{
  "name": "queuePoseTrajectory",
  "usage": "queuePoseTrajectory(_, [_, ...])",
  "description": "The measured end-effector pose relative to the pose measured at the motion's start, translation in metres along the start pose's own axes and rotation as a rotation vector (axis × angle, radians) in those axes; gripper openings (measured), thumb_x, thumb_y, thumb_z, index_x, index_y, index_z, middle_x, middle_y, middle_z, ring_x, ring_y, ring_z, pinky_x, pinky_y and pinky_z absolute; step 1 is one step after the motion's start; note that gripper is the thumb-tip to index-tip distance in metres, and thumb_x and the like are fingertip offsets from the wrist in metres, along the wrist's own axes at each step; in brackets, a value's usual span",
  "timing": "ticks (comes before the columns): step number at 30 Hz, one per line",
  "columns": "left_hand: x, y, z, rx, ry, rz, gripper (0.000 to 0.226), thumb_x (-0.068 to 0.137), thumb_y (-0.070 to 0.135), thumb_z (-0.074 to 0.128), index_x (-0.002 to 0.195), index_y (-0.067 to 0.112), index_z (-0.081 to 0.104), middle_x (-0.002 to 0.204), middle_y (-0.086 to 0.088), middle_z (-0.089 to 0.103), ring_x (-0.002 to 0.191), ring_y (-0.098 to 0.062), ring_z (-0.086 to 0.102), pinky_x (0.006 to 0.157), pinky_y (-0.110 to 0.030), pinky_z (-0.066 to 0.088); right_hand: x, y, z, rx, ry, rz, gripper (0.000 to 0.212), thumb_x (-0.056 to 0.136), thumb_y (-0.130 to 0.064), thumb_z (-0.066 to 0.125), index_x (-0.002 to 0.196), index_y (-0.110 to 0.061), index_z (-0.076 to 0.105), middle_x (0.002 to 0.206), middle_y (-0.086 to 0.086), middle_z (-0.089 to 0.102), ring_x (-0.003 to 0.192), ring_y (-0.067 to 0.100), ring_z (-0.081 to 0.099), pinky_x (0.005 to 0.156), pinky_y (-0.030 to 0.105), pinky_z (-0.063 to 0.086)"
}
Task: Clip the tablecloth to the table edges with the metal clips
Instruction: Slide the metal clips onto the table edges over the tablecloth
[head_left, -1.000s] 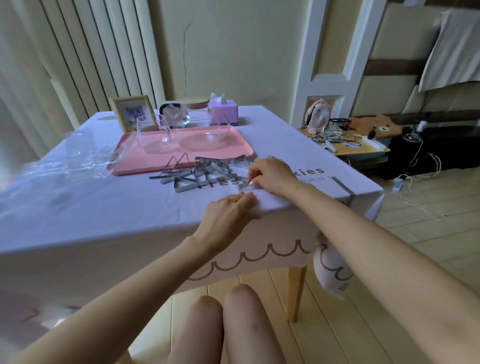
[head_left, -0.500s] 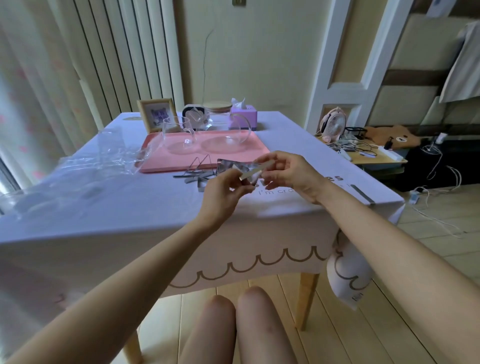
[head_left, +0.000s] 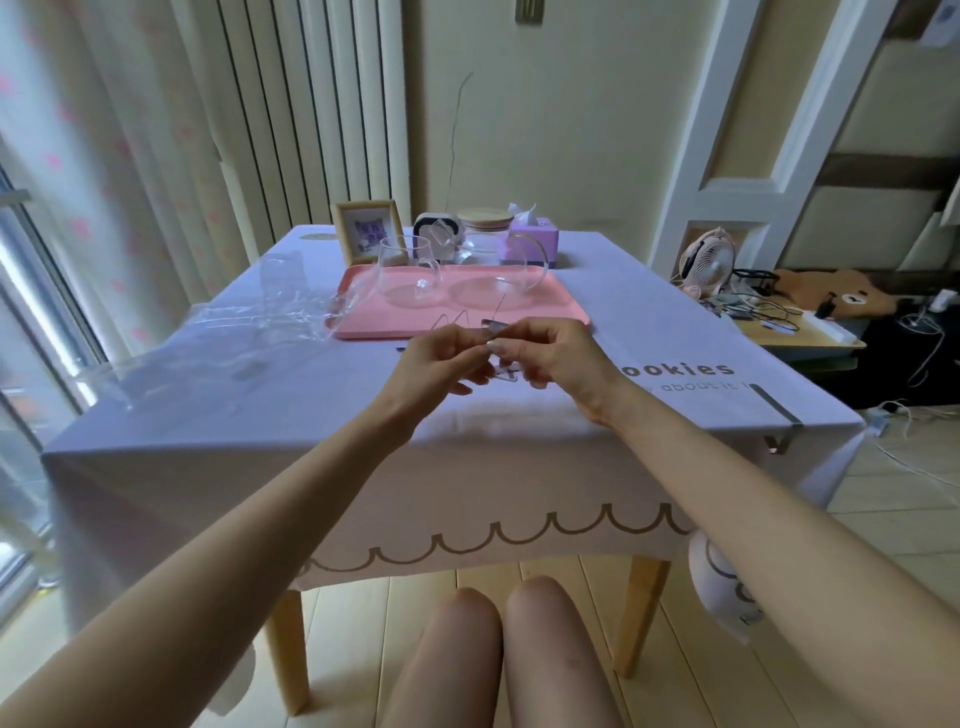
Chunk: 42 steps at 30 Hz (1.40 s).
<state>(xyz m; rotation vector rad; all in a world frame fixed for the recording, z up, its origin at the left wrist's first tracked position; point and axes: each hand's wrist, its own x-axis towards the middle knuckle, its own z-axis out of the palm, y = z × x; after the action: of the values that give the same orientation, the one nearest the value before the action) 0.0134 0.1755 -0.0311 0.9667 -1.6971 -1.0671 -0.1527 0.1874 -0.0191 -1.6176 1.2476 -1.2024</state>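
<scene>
Currently left hand (head_left: 441, 364) and right hand (head_left: 558, 356) both pinch one thin silver metal clip (head_left: 493, 328), held above the pale lilac tablecloth (head_left: 260, 415) — likely light, stiff, springy, slick, so grip its flat arms, not the bend.

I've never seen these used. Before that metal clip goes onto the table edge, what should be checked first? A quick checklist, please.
1. Clip in hand: ok. The left hand and right hand both pinch one metal clip above the table.
2. Cloth over the near edge: ok. The tablecloth hangs down past it.
3. Clip's open side faces the edge: cannot tell. The fingers cover most of it.
4. Room at the near edge: ok. The pink tray sits well back.
5. Right edge already done: ok. A fitted clip sits over it.
</scene>
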Motion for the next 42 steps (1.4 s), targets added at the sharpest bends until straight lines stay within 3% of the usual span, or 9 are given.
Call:
queuePoseTrajectory(6, [-0.015,-0.004,-0.055,-0.046,0.088,-0.123,0.02,0.09,0.022,0.06,0.097,0.004,0.056,0.083,-0.003,0.068,0.074,-0.009,0.066,0.066,-0.021,0.051,0.016,-0.011,0.061,-0.053,-0.006,-0.099,0.013,0.089,-0.014,0.063,0.101,-0.011,0.067,0.078,0.007,0.065,0.047,0.013,0.05,0.043,0.02,0.039])
queuePoseTrajectory(10, [-0.029,-0.006,-0.09,-0.06,0.156,-0.142,0.013,0.089,0.016,0.059,0.096,0.006,0.055,0.084,-0.002,0.069,0.075,-0.01,0.067,0.066,-0.021,0.051,0.028,-0.019,0.106,-0.067,-0.033,-0.123,0.019,0.092,-0.009,0.056,0.108,-0.007,0.066,0.085,0.01,0.064,0.048,0.019,0.057,0.045,0.024,0.048])
queuePoseTrajectory(17, [-0.056,-0.012,-0.142,-0.111,0.258,-0.136,0.015,0.086,0.017,0.064,0.073,0.015,0.056,0.077,0.001,0.065,0.078,-0.011,0.061,0.075,-0.023,0.046,0.044,-0.035,0.174,-0.023,-0.019,-0.085,0.009,0.087,-0.006,0.061,0.093,-0.004,0.068,0.073,0.013,0.066,0.047,0.022,0.063,0.049,0.028,0.055])
queuePoseTrajectory(23, [-0.091,-0.024,-0.178,-0.192,0.324,-0.139,0.013,0.089,0.022,0.058,0.079,0.013,0.059,0.077,-0.001,0.062,0.075,-0.009,0.059,0.074,-0.024,0.04,0.037,-0.047,0.234,0.112,-0.112,0.015,0.012,0.088,-0.009,0.062,0.088,0.002,0.066,0.07,0.017,0.067,0.053,0.03,0.067,0.054,0.033,0.058])
queuePoseTrajectory(30, [-0.135,-0.04,-0.213,-0.013,0.587,-0.038,0.004,0.083,0.01,0.066,0.086,0.007,0.064,0.076,-0.005,0.065,0.071,-0.008,0.061,0.07,-0.018,0.049,0.024,-0.053,0.284,0.195,-0.244,0.067,0.013,0.086,-0.009,0.065,0.087,0.004,0.067,0.071,0.013,0.068,0.057,0.026,0.067,0.055,0.026,0.056])
queuePoseTrajectory(33, [-0.144,-0.046,-0.221,0.01,0.616,-0.005,0.011,0.086,0.004,0.061,0.078,0.011,0.058,0.074,-0.007,0.062,0.07,-0.011,0.062,0.069,-0.02,0.051,0.022,-0.05,0.298,0.119,-0.27,0.016,0.014,0.087,-0.011,0.064,0.094,-0.001,0.071,0.074,0.008,0.068,0.058,0.018,0.063,0.055,0.024,0.052])
queuePoseTrajectory(36, [-0.151,-0.054,-0.226,0.007,0.629,0.009,0.012,0.091,0.003,0.054,0.082,0.01,0.053,0.075,-0.011,0.061,0.071,-0.016,0.062,0.065,-0.02,0.049,0.023,-0.04,0.305,-0.112,-0.15,-0.146,0.02,0.086,-0.012,0.057,0.098,-0.017,0.073,0.084,-0.003,0.07,0.073,0.009,0.056,0.073,0.028,0.048])
queuePoseTrajectory(39, [-0.158,-0.062,-0.226,0.042,0.647,0.023,0.015,0.092,0.001,0.05,0.081,0.011,0.052,0.073,-0.002,0.065,0.062,-0.008,0.057,0.054,-0.014,0.039,0.028,-0.025,0.303,-0.54,-0.066,-0.444,0.028,0.083,-0.017,0.058,0.11,-0.021,0.068,0.104,0.003,0.065,0.098,0.021,0.05,0.082,0.031,0.039])
queuePoseTrajectory(42, [-0.165,-0.07,-0.226,-0.011,0.643,0.003,0.02,0.094,-0.001,0.046,0.079,0.011,0.051,0.085,-0.004,0.068,0.054,-0.003,0.053,0.049,-0.011,0.036,0.033,-0.01,0.303,-0.853,-0.148,-0.552,0.038,0.081,-0.032,0.066,0.115,-0.017,0.063,0.116,0.008,0.057,0.109,0.029,0.048,0.088,0.036,0.034])
